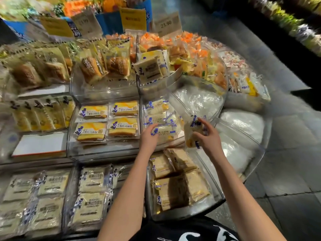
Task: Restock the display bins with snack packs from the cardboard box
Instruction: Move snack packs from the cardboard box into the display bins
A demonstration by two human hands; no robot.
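Observation:
My right hand (208,136) holds a clear snack pack (192,136) with blue print, upright over the rim of a clear display bin (175,146). My left hand (149,136) rests on a white bread pack (165,132) lying in that same bin, fingers curled over its edge. Two similar white packs (157,110) lie behind it in the bin. No cardboard box is in view.
Clear bins of yellow cake packs (107,122), brown bread (104,65) and pale toast packs (90,193) fill the tiered stand. A curved bin (239,136) on the right holds white plastic bags. Price signs (166,23) stand at the back. The grey tiled floor (286,171) lies to the right.

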